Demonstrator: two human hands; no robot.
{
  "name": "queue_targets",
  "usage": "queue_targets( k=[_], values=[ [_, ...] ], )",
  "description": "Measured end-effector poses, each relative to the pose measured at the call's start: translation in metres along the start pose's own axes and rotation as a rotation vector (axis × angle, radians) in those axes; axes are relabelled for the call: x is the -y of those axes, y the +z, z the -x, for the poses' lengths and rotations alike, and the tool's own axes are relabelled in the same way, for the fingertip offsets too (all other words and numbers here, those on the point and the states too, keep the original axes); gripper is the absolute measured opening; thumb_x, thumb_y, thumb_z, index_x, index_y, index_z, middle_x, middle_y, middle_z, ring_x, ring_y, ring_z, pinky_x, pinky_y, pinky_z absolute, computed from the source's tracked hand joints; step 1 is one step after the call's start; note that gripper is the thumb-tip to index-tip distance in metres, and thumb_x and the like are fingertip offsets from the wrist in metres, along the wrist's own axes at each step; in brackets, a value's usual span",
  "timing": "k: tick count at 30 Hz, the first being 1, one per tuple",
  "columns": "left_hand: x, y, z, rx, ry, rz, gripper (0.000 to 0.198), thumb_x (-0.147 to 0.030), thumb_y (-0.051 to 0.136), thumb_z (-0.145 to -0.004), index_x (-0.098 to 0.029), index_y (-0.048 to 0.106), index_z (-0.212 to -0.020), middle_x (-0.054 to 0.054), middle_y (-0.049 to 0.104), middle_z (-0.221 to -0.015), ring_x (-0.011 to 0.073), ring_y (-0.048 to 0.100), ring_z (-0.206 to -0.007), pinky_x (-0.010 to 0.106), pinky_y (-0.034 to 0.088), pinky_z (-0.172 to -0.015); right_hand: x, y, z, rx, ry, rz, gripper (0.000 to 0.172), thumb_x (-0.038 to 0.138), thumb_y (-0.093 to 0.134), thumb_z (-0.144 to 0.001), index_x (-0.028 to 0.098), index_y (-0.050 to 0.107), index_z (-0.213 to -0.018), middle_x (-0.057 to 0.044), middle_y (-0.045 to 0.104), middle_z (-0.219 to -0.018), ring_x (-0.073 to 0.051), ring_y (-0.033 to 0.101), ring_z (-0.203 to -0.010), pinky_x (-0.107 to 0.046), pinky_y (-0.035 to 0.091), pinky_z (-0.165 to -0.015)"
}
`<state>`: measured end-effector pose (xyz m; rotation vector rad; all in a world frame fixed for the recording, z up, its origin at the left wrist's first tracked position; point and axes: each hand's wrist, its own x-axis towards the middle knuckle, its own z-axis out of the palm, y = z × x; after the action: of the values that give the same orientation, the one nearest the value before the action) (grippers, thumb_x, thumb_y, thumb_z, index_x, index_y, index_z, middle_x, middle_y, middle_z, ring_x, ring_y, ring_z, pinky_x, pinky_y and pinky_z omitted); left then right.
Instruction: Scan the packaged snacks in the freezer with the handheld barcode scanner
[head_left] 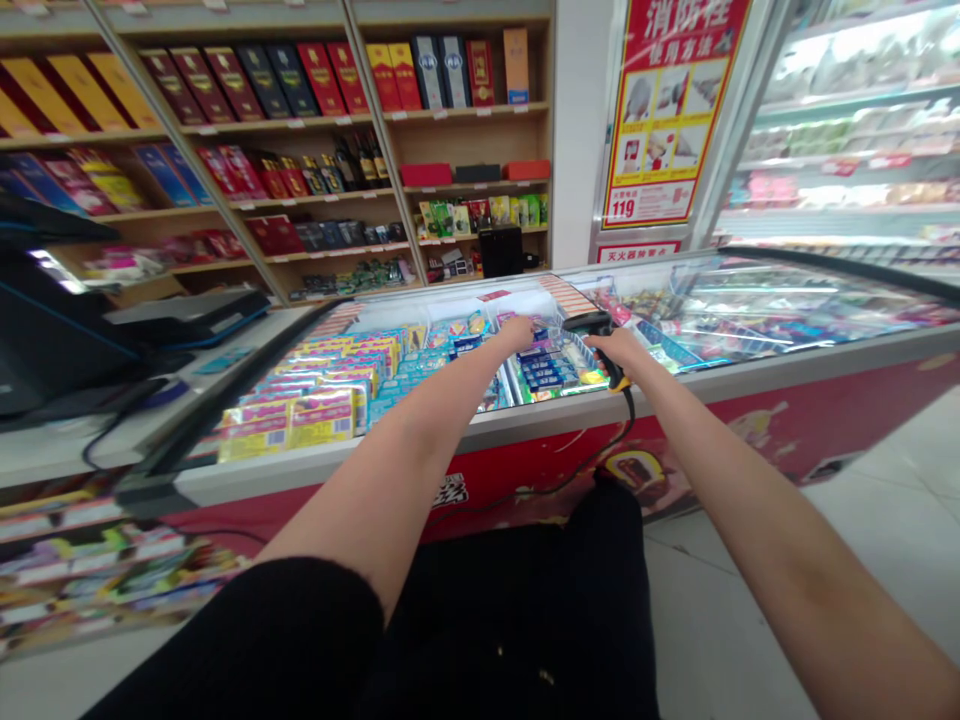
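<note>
A black barcode scanner point(587, 323) with yellow trim is gripped in my right hand point(621, 352), its head pointing left over the freezer and its cord hanging down the front. My left hand point(516, 332) reaches into the open chest freezer point(255, 478), low over packaged ice creams. Its fingers look curled, and what they hold, if anything, is too small to make out. Dark blue packs point(541, 372) lie in a wire-divided section just below both hands. Yellow-and-pink packs point(322, 415) fill the left section, beside light blue ones point(405, 385).
A checkout counter point(277, 325) with black equipment stands at the left. Shelves point(300, 120) of boxed bottles line the back wall. The scanner cord point(577, 470) loops across the red freezer front. A sliding glass lid point(810, 300) covers the freezer's right end, near a lit display fridge point(847, 165).
</note>
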<state>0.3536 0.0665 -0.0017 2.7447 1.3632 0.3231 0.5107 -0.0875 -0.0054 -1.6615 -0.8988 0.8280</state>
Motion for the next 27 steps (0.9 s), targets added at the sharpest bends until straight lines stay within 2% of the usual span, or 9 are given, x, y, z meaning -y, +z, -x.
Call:
queue_targets(
  k=[3,7,10,14,22,27],
  values=[
    [0.001,-0.016,0.011,0.011,-0.011,-0.036,0.035,-0.013,0.055,-0.085,-0.017,0.077,-0.112,0.009,0.075,-0.115,0.0215,0.068,-0.109,0.025,0.048,-0.097,0.01,0.006,0.006,0.003,-0.027,0.032,0.021,0.018,0.071,-0.084,0.018,0.054,-0.072,0.003,0.052,-0.046,-0.01,0.047,-0.037,-0.022,0.038,-0.036],
    [0.004,-0.03,0.024,0.003,-0.03,-0.024,0.034,-0.012,0.055,-0.084,-0.016,0.078,-0.109,0.009,0.077,-0.107,0.0225,0.069,-0.104,0.025,0.05,-0.094,0.024,0.016,0.018,-0.001,-0.047,0.081,0.022,0.018,0.072,-0.083,0.018,0.053,-0.073,0.003,0.052,-0.047,-0.011,0.046,-0.037,-0.022,0.037,-0.037],
    [0.009,-0.035,0.03,-0.013,-0.036,-0.023,0.033,-0.011,0.057,-0.083,-0.015,0.078,-0.107,0.009,0.077,-0.105,0.0222,0.069,-0.103,0.024,0.05,-0.093,0.032,0.023,0.024,0.001,-0.072,0.108,0.021,0.018,0.072,-0.083,0.018,0.054,-0.073,0.004,0.051,-0.045,-0.011,0.046,-0.037,-0.023,0.037,-0.037],
    [0.02,-0.042,0.037,-0.048,-0.053,-0.024,0.034,-0.012,0.056,-0.085,-0.017,0.078,-0.11,0.007,0.076,-0.113,0.0204,0.067,-0.111,0.022,0.048,-0.097,0.038,0.031,0.026,0.014,-0.09,0.14,0.02,0.019,0.07,-0.083,0.018,0.055,-0.07,0.003,0.051,-0.045,-0.012,0.045,-0.037,-0.024,0.038,-0.037],
    [0.044,-0.051,0.047,-0.076,-0.066,-0.005,0.038,-0.011,0.056,-0.082,-0.015,0.077,-0.114,0.01,0.075,-0.117,0.0241,0.065,-0.115,0.027,0.048,-0.1,0.046,0.049,0.026,0.041,-0.132,0.16,0.023,0.02,0.076,-0.078,0.019,0.055,-0.069,0.002,0.05,-0.045,-0.012,0.045,-0.037,-0.023,0.037,-0.037],
    [0.062,-0.06,0.062,-0.07,-0.062,-0.027,0.039,-0.012,0.055,-0.083,-0.018,0.077,-0.115,0.006,0.075,-0.116,0.0203,0.066,-0.113,0.022,0.047,-0.1,0.052,0.063,0.029,0.068,-0.157,0.181,0.025,0.026,0.076,-0.08,0.019,0.055,-0.068,0.001,0.052,-0.046,-0.012,0.047,-0.037,-0.022,0.037,-0.036]
  ],
)
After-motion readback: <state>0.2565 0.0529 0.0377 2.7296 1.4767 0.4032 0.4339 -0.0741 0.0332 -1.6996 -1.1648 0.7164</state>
